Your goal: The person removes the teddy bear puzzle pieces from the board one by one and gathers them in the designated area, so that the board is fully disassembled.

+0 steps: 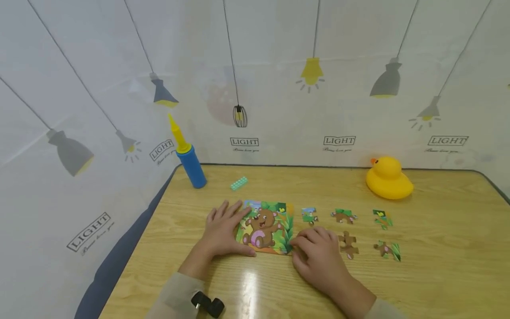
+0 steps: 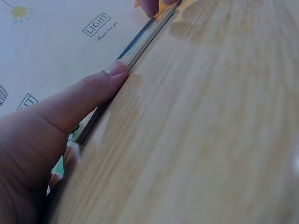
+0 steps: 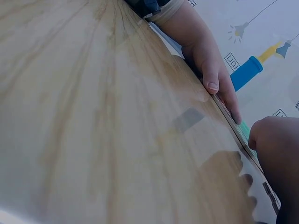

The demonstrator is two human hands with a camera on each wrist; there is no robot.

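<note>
— Two hands on the square cardboard bear puzzle board [image 1: 266, 228], mid-table on the pale wooden tabletop [image 1: 438, 274]?
— Yes: left hand [image 1: 223, 232] flat, fingers straight, pressing its left edge; right hand [image 1: 318, 254] curled, pinching the lower right corner.
— Five loose jigsaw pieces [image 1: 348, 244] lying just right.

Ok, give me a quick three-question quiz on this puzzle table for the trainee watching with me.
1. True or false: the left hand rests flat on the left edge of the bear puzzle.
2. How many loose puzzle pieces lie to the right of the assembled bear puzzle? A) two B) five C) eight
3. Which thing stands at the far right of the table, and which at the far left?

Key
1. True; its fingers lie straight over the edge.
2. B, five, with the right hand touching the puzzle's lower right corner.
3. The yellow rubber duck at the right; the blue and yellow hand pump at the left, near a small green brick.
</note>
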